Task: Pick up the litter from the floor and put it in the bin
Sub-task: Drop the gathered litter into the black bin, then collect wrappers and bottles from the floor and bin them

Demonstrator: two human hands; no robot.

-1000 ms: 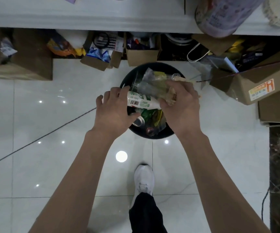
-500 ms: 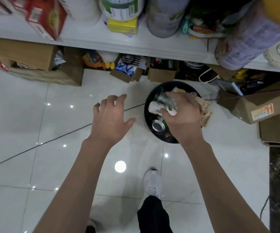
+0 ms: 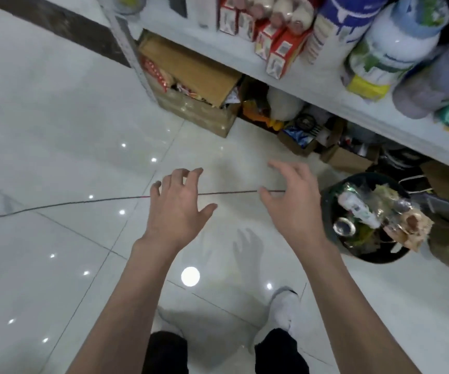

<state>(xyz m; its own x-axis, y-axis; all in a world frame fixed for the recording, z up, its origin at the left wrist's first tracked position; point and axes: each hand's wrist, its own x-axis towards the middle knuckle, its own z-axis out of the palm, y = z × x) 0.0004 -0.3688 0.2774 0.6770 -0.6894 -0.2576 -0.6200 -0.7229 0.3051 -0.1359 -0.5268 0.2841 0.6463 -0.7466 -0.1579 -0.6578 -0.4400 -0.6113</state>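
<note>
Right, litter (image 3: 371, 214) sits heaped in the black round bin (image 3: 326, 203), filling it above the rim. Pile is blurred; what can be made out: a white bottle with a printed label (image 3: 355, 209) lying on its side, a can (image 3: 343, 227) with its silver top facing up, clear crumpled plastic, and a brown paper scrap (image 3: 415, 228) hanging over the bin's far-right rim. Other pieces in the heap too smeared to name.

Both hands are outside the bin, to its left, above the white tiled floor (image 3: 56, 130). Right hand (image 3: 292, 209) is nearest the bin, just beside its left rim but not touching it or the litter; fingers spread and slightly curled, palm down, holding nothing. Left hand (image 3: 176, 206) is farther left of the bin, well apart from it, fingers also spread, empty. Fingertips of both are motion-blurred.

A thin dark cable (image 3: 69, 203) runs along the floor left of the bin and passes behind both hands; its stretch near the bin is hidden by the right hand. 2 white shoes and dark trouser legs show at the bottom edge, below-left of the bin, the left shoe mostly hidden by the left forearm.

Behind the bin stands a white shelf (image 3: 312, 85) carrying red boxes and big wrapped packs, cut off at the top edge. Under the shelf, left of and behind the bin, open cardboard boxes (image 3: 199, 85) hold packets; contents dark and hard to read. Right of the bin more cardboard is cut off by the frame edge.
</note>
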